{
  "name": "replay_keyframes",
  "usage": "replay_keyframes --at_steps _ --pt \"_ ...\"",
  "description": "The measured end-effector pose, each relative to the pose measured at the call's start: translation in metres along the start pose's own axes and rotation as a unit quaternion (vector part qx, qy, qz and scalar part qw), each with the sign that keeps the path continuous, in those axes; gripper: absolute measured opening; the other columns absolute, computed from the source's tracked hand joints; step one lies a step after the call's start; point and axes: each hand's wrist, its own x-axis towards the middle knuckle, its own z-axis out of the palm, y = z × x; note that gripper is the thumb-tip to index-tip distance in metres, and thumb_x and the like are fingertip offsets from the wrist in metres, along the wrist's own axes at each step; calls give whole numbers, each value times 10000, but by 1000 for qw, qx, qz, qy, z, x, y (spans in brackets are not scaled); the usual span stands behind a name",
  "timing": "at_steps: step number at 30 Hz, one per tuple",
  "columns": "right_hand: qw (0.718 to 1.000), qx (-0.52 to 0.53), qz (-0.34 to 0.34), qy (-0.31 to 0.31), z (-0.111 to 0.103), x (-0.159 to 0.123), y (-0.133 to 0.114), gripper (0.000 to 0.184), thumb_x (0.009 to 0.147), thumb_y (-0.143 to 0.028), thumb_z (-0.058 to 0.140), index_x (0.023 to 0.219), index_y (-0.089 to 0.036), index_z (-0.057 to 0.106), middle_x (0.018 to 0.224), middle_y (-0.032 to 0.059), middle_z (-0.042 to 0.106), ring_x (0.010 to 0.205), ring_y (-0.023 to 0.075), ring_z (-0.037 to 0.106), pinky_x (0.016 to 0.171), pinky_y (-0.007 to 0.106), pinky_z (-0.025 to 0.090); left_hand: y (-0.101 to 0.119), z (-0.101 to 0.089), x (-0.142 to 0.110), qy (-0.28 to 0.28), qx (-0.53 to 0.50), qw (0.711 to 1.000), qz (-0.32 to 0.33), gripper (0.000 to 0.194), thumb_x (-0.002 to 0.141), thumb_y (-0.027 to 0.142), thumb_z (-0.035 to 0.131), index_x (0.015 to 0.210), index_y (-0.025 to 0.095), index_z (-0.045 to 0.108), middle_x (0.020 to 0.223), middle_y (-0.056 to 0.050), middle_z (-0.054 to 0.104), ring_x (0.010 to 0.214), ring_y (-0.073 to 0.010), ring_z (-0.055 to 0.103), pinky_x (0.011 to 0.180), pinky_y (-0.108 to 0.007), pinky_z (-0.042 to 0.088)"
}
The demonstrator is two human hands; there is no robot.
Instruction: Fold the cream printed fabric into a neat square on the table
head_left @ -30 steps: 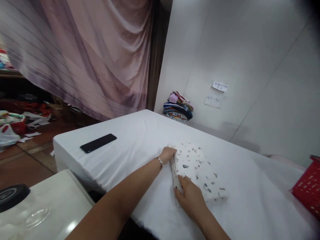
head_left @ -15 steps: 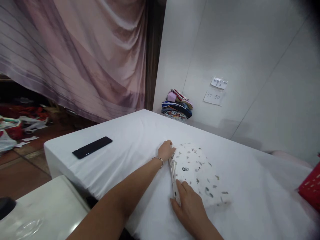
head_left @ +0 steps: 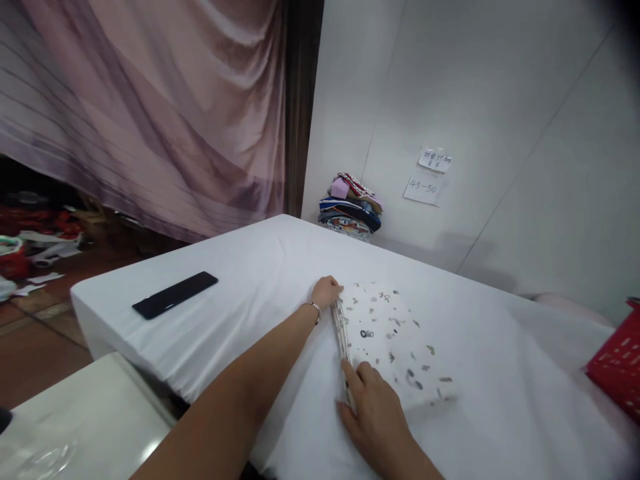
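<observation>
A folded white cloth with small grey, green and brown prints lies on the white-covered table. Its layers show stacked along the left edge. My left hand, with a bracelet at the wrist, is closed on the far left corner, its fingertips partly hidden. At the near left corner my right hand pinches the layered edge, thumb at the side and fingers on top. What kind of cloth item it is, I cannot tell.
A long black flat object lies on the table's left part. Folded clothes are piled by the wall, below paper signs. At the right edge stands a red basket. A pale glossy surface adjoins the table at lower left.
The whole view has shifted slightly, so everything sits a little further left. Both hands stay at the same corners of the folded cloth, which looks nearly unchanged.
</observation>
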Motion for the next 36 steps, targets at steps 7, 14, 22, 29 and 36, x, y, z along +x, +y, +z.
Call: replay_keyframes --at_steps 7,14,22,29,36 --pt "999 -26 -33 9 3 -3 0 586 780 -178 475 1351 -215 353 1048 102 508 868 222 492 741 346 432 1 -4 1 -23 11 1000 -1 112 720 279 617 727 175 573 763 -17 646 704 -131 572 593 -212 395" --pt "997 -61 -40 3 0 -4 -5 633 741 -136 488 1354 -221 358 1050 115 520 866 237 479 713 350 413 9 -14 9 -63 56 996 18 167 623 237 679 755 171 604 872 -47 656 805 -170 583 669 -233 409" --pt "994 -94 -57 14 5 -5 -4 662 691 -55 455 1333 -196 377 1005 111 525 819 224 470 688 344 410 13 -18 16 -79 34 996 33 100 647 196 662 742 170 642 837 -35 674 814 -151 593 690 -212 423" --pt "998 -21 -45 36 2 -2 0 527 794 -165 462 1315 -202 391 992 95 515 849 213 504 706 327 437 -2 -13 15 -95 -8 995 -16 92 698 200 633 777 155 650 737 -26 672 675 -116 598 576 -185 434" --pt "997 35 10 75 5 2 8 498 860 -324 420 1337 -192 358 1019 94 557 867 215 571 683 301 461 1 -16 12 -83 8 996 -31 173 637 282 699 746 166 633 730 -39 671 733 -150 611 615 -205 428"
